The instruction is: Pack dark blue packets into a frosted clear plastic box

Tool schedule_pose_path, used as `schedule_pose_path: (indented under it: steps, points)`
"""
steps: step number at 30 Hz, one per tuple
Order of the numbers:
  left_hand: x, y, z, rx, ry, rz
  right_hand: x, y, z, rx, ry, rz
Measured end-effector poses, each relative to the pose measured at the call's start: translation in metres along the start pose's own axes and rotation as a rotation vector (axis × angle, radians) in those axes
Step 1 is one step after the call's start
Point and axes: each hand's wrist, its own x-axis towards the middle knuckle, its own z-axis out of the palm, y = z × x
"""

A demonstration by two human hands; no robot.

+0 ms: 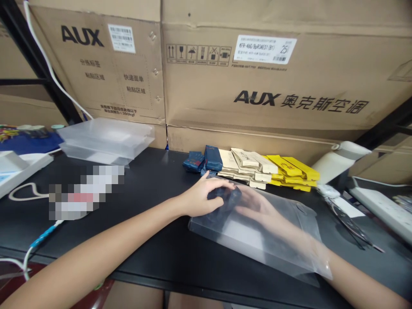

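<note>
A clear plastic bag [280,253] lies on the black table, its opening toward the right. My right hand [254,206] is inside the bag, seen through the film, beside a dark packet [227,204]. From outside, my left hand [206,195] curls its fingers and thumb around the bag's far left part, over the dark packet. Something white shows through the bag. Just behind stand rows of small packets: dark blue [213,158], cream [246,158] and yellow [289,167].
Stacked translucent plastic trays [106,135] sit at the back left. A white bottle [336,163] leans at the back right, near eyeglasses [349,223] and a power strip [383,208]. Large cardboard boxes [206,98] stand behind. A white cable [28,253] runs at left.
</note>
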Motion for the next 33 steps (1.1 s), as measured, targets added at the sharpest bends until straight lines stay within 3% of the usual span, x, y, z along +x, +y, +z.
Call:
schedule_pose_path:
  steps: [25,33]
  points:
    - [0.0,-0.0019,0.002,0.031,-0.016,0.019,0.0008,-0.0009,0.0032,-0.226,0.111,-0.001]
    - [0.0,-0.0041,0.0018,0.04,-0.017,0.024,-0.0008,-0.0053,0.0022,-0.309,0.082,-0.004]
